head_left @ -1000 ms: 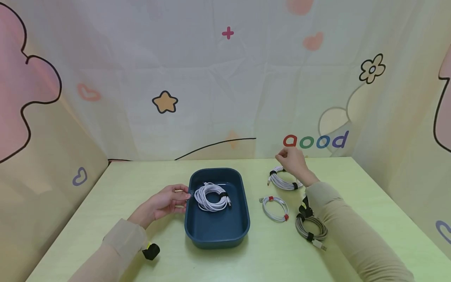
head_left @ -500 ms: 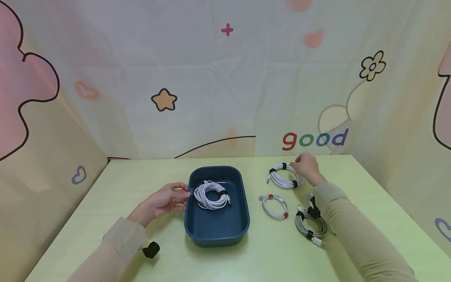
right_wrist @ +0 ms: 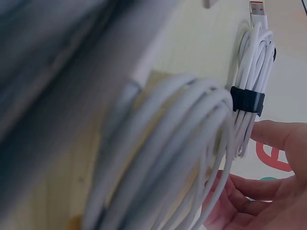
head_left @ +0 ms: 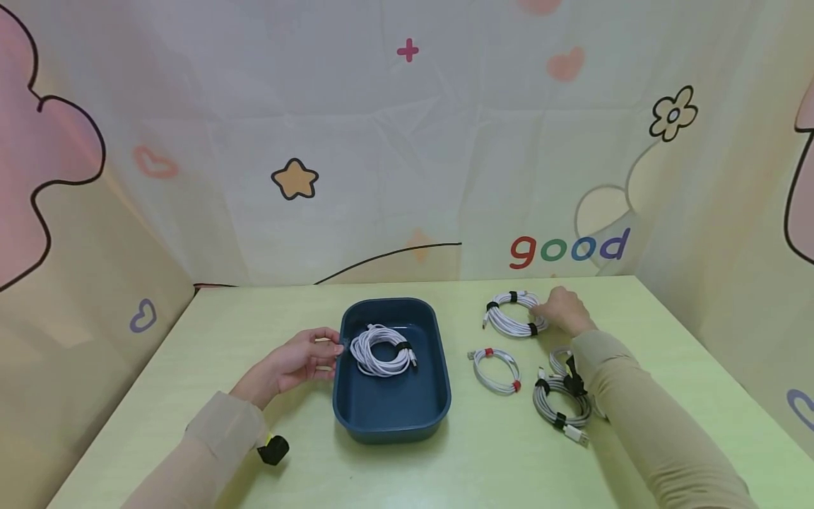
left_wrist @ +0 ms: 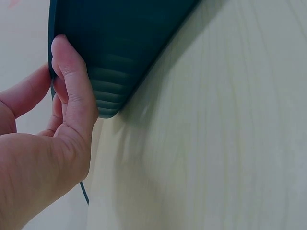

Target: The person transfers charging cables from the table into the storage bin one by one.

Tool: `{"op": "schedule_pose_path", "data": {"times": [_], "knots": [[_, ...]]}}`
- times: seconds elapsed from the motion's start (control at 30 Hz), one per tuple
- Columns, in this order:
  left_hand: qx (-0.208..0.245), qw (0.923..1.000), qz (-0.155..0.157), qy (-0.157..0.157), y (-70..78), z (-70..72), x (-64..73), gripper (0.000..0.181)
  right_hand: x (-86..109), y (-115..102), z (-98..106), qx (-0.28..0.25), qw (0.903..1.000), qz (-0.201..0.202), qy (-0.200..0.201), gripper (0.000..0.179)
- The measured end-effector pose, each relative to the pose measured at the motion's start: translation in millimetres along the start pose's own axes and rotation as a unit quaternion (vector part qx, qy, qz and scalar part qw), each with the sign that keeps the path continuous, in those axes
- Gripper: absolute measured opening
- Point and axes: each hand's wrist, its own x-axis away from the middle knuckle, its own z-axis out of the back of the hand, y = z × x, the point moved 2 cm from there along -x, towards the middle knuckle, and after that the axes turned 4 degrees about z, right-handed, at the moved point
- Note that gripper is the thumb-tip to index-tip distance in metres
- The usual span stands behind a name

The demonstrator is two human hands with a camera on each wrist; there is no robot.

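One white USB cable coil [head_left: 506, 326], bound with black straps [head_left: 533, 329], lies on the worktop [head_left: 305, 452] with your right hand [head_left: 564, 311] touching its 3 o'clock edge; from that hand, the coil sits at 9 o'clock. Expect it to be light, soft and springy, hardly fragile, though smooth strands may slip apart between the straps. Your best hold is probably across the whole bundle beside a strap, clear of the plug [right_wrist: 257, 9]. Your right thumb and fingers stand spread at the coil; I cannot tell whether they grip it. Your left hand [head_left: 299, 364], well apart from the right, pinches the dark blue bin [head_left: 397, 410] near its 9 o'clock side. The bin looks smooth and stiff, so the rim should suit your fingers. Another white cable coil [head_left: 367, 362] rests inside it. From your right hand, the red-banded cable coil [head_left: 488, 386] lies between 7 and 8 o'clock, the grey cable coil [head_left: 543, 408] at 6.
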Motion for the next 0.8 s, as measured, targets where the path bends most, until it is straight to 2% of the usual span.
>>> {"op": "schedule_pose_path", "data": {"times": [0.23,0.5,0.8], "knots": [[0.001,1.0000,-0.004,-0.002,2.0,-0.5,0.8,0.019,-2.3,2.1,0.3,-0.004,0.9997,-0.021,-0.010,0.029],[-0.001,0.9999,-0.012,-0.011,-1.7,-0.7,1.6,0.018,-3.0,4.2,-3.1,-0.051,0.9984,-0.022,-0.014,0.023],[-0.001,0.9999,-0.009,-0.008,-1.7,-0.2,-1.1,0.019,-5.1,3.5,-0.2,-0.064,0.9969,-0.026,0.039,0.024]]}}
